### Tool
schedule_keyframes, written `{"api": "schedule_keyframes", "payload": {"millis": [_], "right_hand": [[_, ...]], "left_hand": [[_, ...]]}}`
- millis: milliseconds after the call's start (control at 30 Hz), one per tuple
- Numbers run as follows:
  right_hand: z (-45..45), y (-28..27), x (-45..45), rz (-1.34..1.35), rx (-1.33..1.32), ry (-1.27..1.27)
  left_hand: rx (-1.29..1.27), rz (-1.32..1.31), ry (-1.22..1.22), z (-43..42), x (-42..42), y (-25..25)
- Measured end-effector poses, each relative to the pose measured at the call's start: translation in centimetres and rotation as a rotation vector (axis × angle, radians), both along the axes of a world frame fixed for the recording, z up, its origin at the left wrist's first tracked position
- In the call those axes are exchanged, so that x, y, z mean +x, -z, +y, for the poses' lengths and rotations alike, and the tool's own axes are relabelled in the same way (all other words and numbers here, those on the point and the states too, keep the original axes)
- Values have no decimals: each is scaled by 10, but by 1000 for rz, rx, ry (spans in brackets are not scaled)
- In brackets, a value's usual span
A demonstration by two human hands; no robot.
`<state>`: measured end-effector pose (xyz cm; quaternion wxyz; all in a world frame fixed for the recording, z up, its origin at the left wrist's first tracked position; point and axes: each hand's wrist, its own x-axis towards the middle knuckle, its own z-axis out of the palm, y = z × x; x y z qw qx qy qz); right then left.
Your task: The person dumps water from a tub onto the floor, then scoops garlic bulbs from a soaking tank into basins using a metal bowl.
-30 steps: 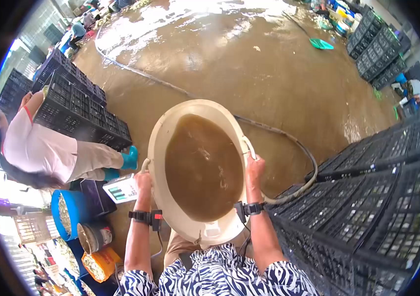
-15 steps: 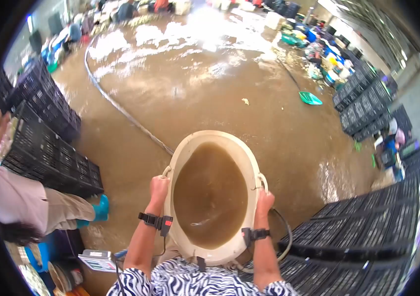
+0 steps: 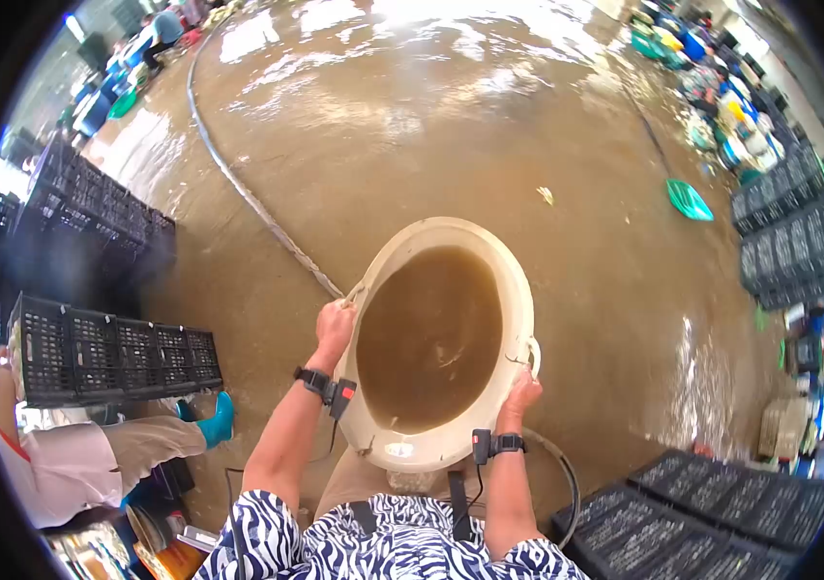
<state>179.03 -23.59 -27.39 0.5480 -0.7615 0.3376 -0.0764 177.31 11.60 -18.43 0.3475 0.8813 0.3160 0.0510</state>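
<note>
A large cream tub [image 3: 373,435] holds murky brown water [image 3: 428,338] and hangs between my hands in front of my body. Around the rope handle on its left side, my left hand [image 3: 336,329] is closed. My right hand [image 3: 523,391] grips the handle at the right rim, lower in the view than the left one. The tub tilts slightly. Both wrists carry black straps with small devices.
A hose [image 3: 252,201] runs across the wet floor [image 3: 412,174] and curves behind the tub. Black crates [image 3: 117,353] stand at left beside a person in blue boots [image 3: 218,420]; more crates [image 3: 692,527] lie at lower right. A green scoop [image 3: 690,200] lies ahead.
The view has swung across the floor. The tub, still in both hands, has moved away from the right-hand crates. The crates and person at left have shifted in view.
</note>
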Motion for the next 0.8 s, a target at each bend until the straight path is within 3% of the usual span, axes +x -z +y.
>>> {"api": "schedule_keyframes", "payload": {"millis": [133, 200, 300, 367, 433, 533, 633, 700, 767, 800], "right_hand": [[16, 73, 109, -53, 208, -35], [11, 115, 146, -215, 334, -153], [17, 153, 219, -72, 358, -85], [12, 165, 273, 51, 223, -139], [-5, 193, 327, 56, 324, -233], [-16, 216, 399, 117, 259, -265], [-37, 254, 445, 252, 108, -299], [-40, 244, 450, 246, 177, -255], [-41, 253, 451, 154, 330, -92], [-46, 260, 452, 170, 325, -82]], "left_hand": [[93, 94, -73, 5, 92, 31], [186, 176, -21, 5, 144, 52], [145, 226, -96, -2, 212, 54], [144, 269, -74, -1, 255, 112], [239, 245, 31, 0, 302, 168], [195, 268, -17, -7, 359, 211], [179, 319, -72, -33, 391, 242], [237, 264, 41, -43, 388, 234], [-60, 217, -188, -44, 377, 247], [-65, 235, -181, -42, 373, 255]]}}
